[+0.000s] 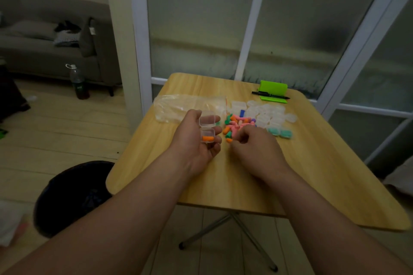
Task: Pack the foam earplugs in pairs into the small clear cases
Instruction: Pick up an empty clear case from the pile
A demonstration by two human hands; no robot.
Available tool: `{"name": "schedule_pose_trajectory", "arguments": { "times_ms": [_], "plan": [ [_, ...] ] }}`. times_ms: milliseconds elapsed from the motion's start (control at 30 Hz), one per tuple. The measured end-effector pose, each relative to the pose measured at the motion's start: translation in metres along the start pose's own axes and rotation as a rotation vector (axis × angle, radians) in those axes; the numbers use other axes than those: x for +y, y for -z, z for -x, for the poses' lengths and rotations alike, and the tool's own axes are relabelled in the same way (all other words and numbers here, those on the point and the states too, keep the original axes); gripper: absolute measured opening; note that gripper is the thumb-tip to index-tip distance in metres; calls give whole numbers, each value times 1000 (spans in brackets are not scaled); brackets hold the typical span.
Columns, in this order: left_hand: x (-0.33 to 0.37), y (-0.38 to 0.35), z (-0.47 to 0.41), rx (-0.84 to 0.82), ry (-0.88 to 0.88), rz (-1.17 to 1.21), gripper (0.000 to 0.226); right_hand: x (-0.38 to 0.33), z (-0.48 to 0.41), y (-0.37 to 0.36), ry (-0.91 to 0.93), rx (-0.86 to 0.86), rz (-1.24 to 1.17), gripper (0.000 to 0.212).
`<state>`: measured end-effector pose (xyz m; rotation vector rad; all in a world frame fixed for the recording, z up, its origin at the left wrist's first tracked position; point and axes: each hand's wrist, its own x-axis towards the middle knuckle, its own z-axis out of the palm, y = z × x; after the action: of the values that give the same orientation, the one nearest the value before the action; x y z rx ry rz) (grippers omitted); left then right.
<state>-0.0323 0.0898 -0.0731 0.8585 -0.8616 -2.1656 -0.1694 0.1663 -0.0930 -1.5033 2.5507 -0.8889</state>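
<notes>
Orange earplug [207, 139] lies in open case [207, 127] left hand [194, 144] grips; right hand [256, 150]: hold unclear

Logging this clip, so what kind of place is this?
Likely a home living room: a grey sofa, a small wooden table on folding metal legs, and frosted glass doors behind it.

near table [223, 185] bare – earplug pile [237, 124], cases [268, 115] crowd centre

light: dim | back: frosted glass panels [201, 18], white frames | floor [55, 131]: pale planks | left: grey sofa [40, 56], bottle [78, 82] upright on floor near it | wooden table [312, 174], dark round object [71, 196] beside it
</notes>
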Motion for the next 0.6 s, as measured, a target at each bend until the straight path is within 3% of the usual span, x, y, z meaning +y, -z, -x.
{"name": "schedule_pose_trajectory", "arguments": {
  "times_ms": [300, 600],
  "plan": [
    [-11, -11, 1, -99, 70, -18, 46, -3, 11, 32, 157, 119, -383, 10],
    [-22, -17, 0, -157, 98, -58, 55, -7, 20, 30, 257, 90, -201, 9]
  ]
}}
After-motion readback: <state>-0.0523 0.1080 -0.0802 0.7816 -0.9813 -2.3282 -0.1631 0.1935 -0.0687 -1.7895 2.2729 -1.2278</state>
